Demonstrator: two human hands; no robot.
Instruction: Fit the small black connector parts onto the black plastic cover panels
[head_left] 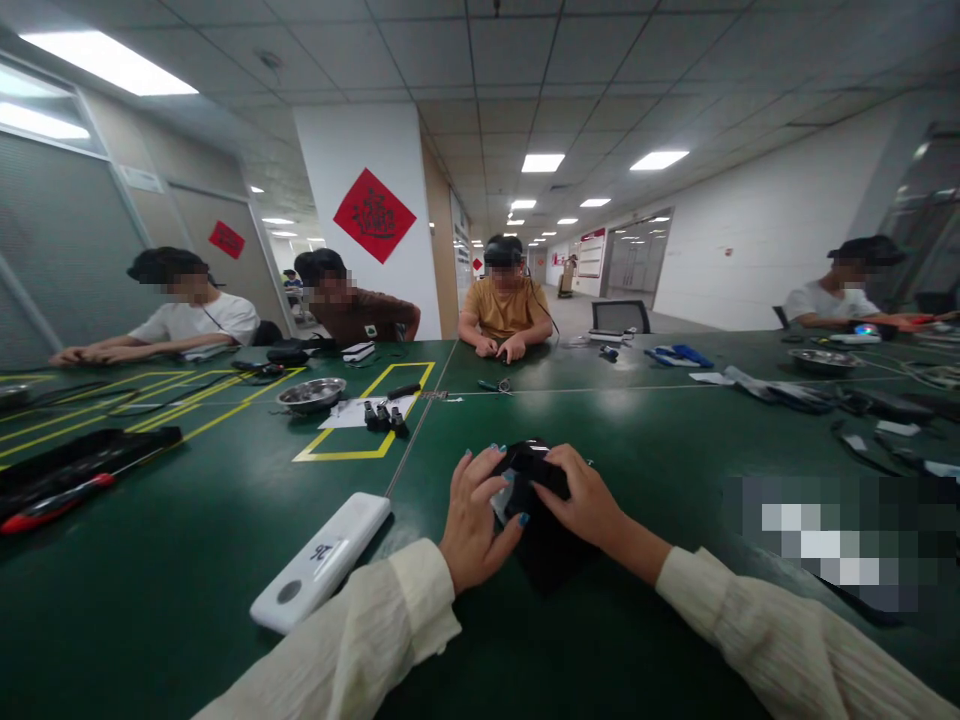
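Observation:
Both my hands grip a small black device (529, 470) just above the green table (600, 420), near its front middle. My left hand (475, 518) curls round the device's left side, thumb pressed against it. My right hand (581, 498) covers its right side with bent fingers. A black pouch or cloth (547, 560) lies under the hands. What the device is I cannot make out.
A white power bank (321, 562) lies to my left. Further left are a red-handled tool (56, 500) and a black tray. A metal bowl (311, 394) and small black parts (381, 416) sit by yellow floor-tape lines. Several other people sit around the table.

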